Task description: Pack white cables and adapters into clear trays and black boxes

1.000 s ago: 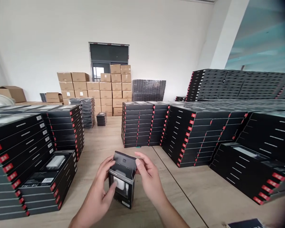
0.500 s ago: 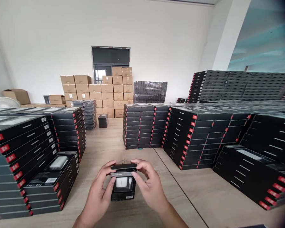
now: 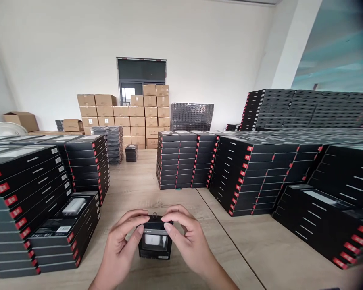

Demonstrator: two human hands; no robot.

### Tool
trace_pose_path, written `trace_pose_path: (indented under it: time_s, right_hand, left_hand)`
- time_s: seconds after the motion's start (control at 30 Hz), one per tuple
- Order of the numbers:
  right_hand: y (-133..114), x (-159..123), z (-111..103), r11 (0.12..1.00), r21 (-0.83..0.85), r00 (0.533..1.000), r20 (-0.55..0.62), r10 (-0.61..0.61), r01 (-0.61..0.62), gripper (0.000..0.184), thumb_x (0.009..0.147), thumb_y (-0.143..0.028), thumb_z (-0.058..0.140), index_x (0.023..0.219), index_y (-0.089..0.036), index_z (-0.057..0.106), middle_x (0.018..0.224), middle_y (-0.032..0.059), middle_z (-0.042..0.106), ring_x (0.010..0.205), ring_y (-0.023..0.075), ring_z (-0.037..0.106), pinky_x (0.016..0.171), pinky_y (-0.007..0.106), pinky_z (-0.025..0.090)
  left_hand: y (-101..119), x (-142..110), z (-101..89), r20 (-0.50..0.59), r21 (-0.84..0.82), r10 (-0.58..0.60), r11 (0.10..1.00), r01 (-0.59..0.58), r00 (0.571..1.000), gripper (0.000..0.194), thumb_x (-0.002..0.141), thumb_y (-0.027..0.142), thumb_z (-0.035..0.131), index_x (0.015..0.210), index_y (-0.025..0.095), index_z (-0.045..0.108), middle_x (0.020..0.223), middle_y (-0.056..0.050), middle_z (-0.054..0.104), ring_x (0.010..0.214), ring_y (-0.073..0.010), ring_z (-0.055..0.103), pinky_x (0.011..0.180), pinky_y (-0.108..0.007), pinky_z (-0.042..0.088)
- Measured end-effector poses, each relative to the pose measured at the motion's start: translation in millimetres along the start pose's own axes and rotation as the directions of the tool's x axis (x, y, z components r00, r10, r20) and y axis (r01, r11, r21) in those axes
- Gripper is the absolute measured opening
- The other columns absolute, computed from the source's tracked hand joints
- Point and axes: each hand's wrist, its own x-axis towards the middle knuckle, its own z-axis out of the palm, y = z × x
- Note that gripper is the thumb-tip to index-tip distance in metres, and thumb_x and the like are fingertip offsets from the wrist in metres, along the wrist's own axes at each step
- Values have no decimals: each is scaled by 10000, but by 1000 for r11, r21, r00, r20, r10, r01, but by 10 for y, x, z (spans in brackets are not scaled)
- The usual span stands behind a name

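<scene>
Wall [image 3: 214, 48]: off-white, plain, stretching across the back
Window [image 3: 142, 70]: dark-framed, bright in a lower left pane
Cartons [image 3: 136, 111]: brown, piled in front of the window's lower part
Pillar [image 3: 299, 44]: pale, standing at the right
Area beyond pillar: blue-green, blurred
Tabletop [image 3: 133, 181]: light wood grain, crossed by a dark diagonal seam
Light: soft, fairly even

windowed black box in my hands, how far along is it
The windowed black box already looks filled: a white device and a white connector show through its window. In hand is its top, gripped by the left hand and right hand; whether it is fully shut is unclear. Closing may be left, then perhaps joining the stacked black boxes.
</scene>
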Motion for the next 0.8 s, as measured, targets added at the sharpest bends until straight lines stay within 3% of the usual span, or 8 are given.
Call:
trace_pose_path:
  time_s: [0.33,0.63,0.73,0.8]
  right_hand:
    - [73,20,-78,1000,26,995,99,12,-14,176,891,-251,569,940,-271,737,1075,61,612,1038,220,591,932,343,446]
    - [50,17,-89,998,-37,987,154,-36,43,191,907,-225,520,906,-245,710,1121,66,608,1061,212,590,944,340,439]
    - [147,3,-104,998,-57,984,180,-14,24,212,905,-229,524,1015,-254,703,1184,72,590,1114,217,566,975,344,424]
    - [256,-22,-86,997,-59,985,165,55,-46,344,909,-235,518,1236,-286,609,1266,73,559,1155,217,540,984,350,423]
  left_hand:
    - [-110,-1,-34,41,6,-25,1000,24,999,267,937,289,483,1094,296,698,1304,-70,588,1232,-240,530,1047,-436,412]
    - [-74,17,13,76,-33,-17,999,20,997,218,912,294,525,1072,272,671,1312,-86,565,1256,-245,497,1058,-418,394]
    - [-142,20,40,66,-77,-64,995,69,996,278,876,319,577,1141,276,653,1368,-86,532,1287,-255,472,1076,-401,383]
    - [-208,33,60,13,-155,-150,976,151,989,372,856,348,599,1222,284,608,1361,-81,549,1258,-252,507,1054,-383,413]
